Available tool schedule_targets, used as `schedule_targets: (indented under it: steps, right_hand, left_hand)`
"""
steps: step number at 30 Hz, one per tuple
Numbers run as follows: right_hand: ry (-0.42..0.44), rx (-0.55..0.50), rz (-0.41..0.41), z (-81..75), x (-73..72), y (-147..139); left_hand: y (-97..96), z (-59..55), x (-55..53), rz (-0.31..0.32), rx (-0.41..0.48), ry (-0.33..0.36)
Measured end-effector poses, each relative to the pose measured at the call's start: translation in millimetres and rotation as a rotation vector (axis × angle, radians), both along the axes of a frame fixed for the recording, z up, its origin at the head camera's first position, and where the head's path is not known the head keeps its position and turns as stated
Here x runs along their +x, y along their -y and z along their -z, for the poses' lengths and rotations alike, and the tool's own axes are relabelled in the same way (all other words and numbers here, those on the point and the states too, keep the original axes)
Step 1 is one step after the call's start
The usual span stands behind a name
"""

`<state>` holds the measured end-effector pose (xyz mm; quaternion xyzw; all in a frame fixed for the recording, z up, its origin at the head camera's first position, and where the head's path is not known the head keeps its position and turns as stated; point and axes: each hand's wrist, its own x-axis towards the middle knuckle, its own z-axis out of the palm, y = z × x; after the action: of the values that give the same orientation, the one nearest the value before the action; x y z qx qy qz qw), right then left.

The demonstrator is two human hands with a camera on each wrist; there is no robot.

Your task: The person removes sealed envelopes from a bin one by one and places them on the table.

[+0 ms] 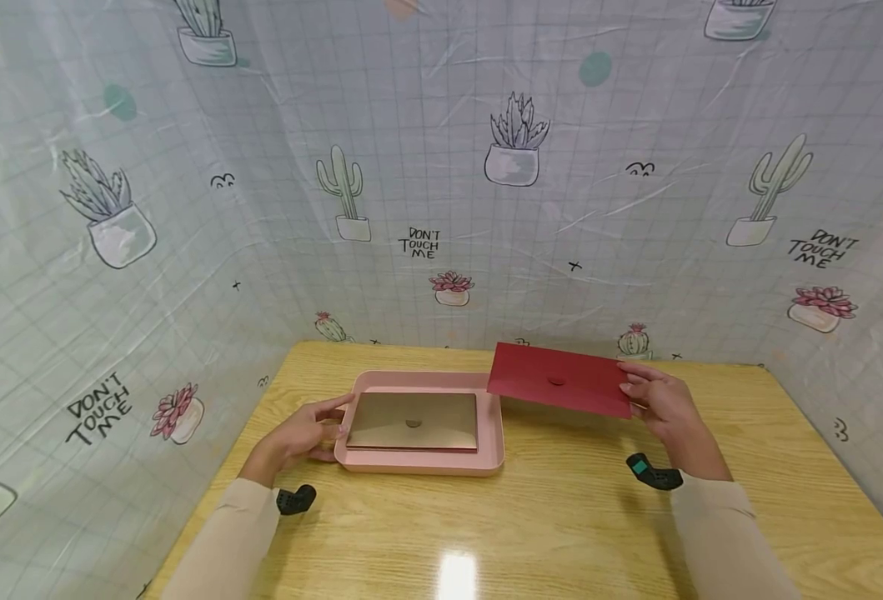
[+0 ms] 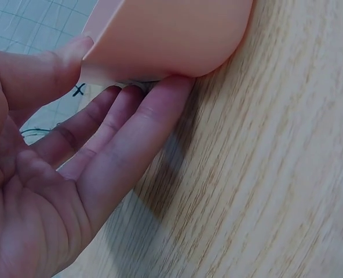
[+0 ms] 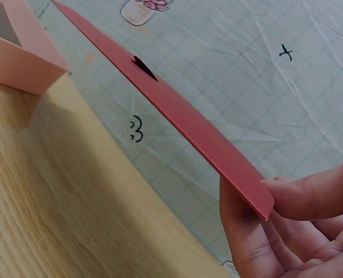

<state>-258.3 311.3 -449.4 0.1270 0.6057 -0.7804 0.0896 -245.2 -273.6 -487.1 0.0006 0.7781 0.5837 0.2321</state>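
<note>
A pink tray (image 1: pixel 426 468) sits on the table, and in it lies a gold envelope (image 1: pixel 388 421) with a small notch and a red lower edge. At the tray's left end my left hand (image 1: pixel 301 435) holds its wall. In the left wrist view the thumb is at the tray's rim and the fingers (image 2: pixel 142 139) are against its underside. My right hand (image 1: pixel 662 402) pinches a red envelope (image 1: pixel 554 379) at its right end, thumb on one face and fingers behind. This envelope is raised and tilted above the table, its left end overlapping the tray's right edge.
The wooden table (image 1: pixel 561 517) runs back to a printed curtain (image 1: pixel 426 167) with cactus drawings, which also hangs along both sides. Black wrist devices show at the left sleeve (image 1: pixel 296 500) and the right sleeve (image 1: pixel 711 500).
</note>
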Motion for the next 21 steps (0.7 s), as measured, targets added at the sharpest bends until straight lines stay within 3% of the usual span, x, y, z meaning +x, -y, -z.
schedule_targets:
  steps: [21]
  right_hand:
    - [0.003, 0.029, -0.002, -0.1, -3.2, -14.9]
  left_hand:
    - [0.7, 3.3, -3.9, -0.005, 0.000, 0.018]
